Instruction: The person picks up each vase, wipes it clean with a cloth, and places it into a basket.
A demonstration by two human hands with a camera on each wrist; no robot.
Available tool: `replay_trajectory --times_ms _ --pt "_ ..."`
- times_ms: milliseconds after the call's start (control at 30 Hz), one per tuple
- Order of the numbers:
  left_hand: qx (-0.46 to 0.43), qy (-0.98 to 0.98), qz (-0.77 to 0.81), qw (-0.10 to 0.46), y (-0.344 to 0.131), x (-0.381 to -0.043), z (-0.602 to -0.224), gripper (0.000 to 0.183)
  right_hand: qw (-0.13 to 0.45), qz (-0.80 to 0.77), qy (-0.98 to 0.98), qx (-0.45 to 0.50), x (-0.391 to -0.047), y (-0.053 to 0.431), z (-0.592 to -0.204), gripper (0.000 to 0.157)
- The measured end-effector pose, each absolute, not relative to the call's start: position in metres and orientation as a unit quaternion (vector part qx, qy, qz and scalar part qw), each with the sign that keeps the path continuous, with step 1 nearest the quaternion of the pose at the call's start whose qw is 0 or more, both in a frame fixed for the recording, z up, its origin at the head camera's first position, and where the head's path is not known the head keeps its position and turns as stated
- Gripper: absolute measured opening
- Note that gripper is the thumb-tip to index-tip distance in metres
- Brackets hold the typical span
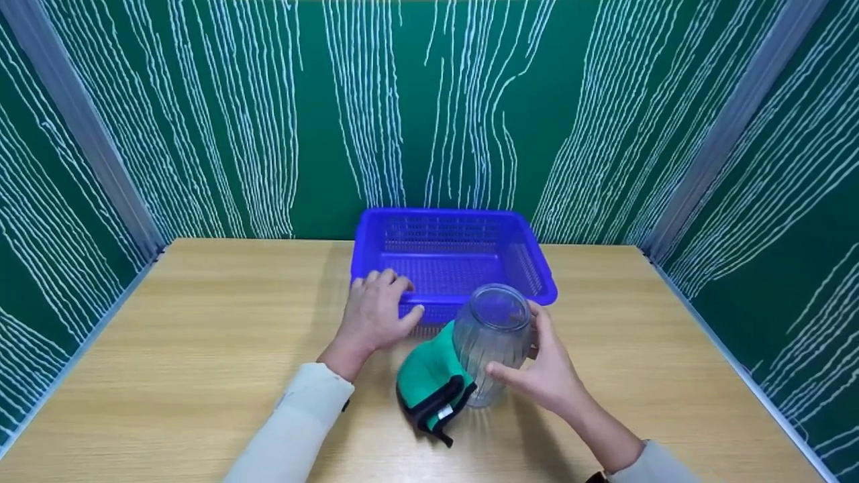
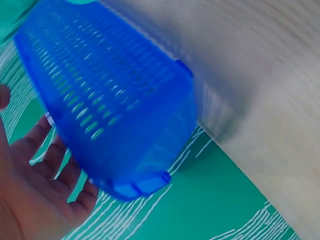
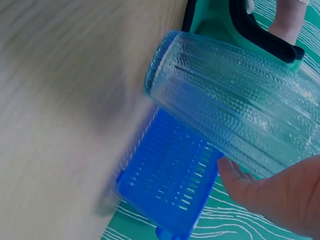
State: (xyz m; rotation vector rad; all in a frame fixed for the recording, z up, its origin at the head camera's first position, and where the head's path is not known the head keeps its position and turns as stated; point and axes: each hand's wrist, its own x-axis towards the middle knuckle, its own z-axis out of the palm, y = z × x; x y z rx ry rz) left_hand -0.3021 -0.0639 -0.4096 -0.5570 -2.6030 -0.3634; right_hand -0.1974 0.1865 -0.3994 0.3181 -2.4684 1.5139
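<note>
My right hand [image 1: 547, 369] grips a clear ribbed glass vase [image 1: 493, 349] from its right side, thumb in front and fingers behind. The vase stands nearly upright, its round mouth facing up toward the head camera; in the right wrist view its ribbed glass wall [image 3: 230, 95] shows close up. My left hand [image 1: 377, 312] is at the front left rim of a blue plastic basket [image 1: 456, 298], fingers over the rim and loosely extended. In the left wrist view these fingers [image 2: 55, 162] lie along the basket's edge. A green fabric piece with black trim [image 1: 433, 365] overlaps the vase's left side.
The basket stands at the back of the wooden table [image 1: 235, 335], close to the green wall [image 1: 322, 134] with white wavy lines. Grey metal posts [image 1: 731, 127] mark the back corners. Side walls border the table left and right.
</note>
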Motion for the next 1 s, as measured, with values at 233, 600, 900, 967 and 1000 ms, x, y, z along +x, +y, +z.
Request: replay_trajectory --times_ms 233,600,900,967,1000 --pt "-0.199 -0.955 -0.074 0.205 -0.055 -0.312 -0.428 0.043 0.109 0.523 -0.838 0.112 -0.192 0.176 -0.393 0.103" --pt "-0.176 -0.96 -0.057 0.21 -0.048 -0.318 -0.433 0.04 0.158 0.538 -0.821 0.109 -0.213 0.186 -0.423 0.101" --pt "-0.16 -0.964 -0.071 0.199 -0.045 -0.32 -0.434 0.041 0.162 0.541 -0.82 0.097 -0.215 0.19 -0.423 0.1" --pt "-0.161 -0.962 -0.071 0.209 -0.045 -0.319 -0.433 0.04 0.166 0.537 -0.822 0.099 -0.215 0.192 -0.42 0.098" --pt "-0.16 -0.961 -0.07 0.214 -0.045 -0.319 -0.433 0.04 0.168 0.535 -0.821 0.102 -0.215 0.193 -0.418 0.096"
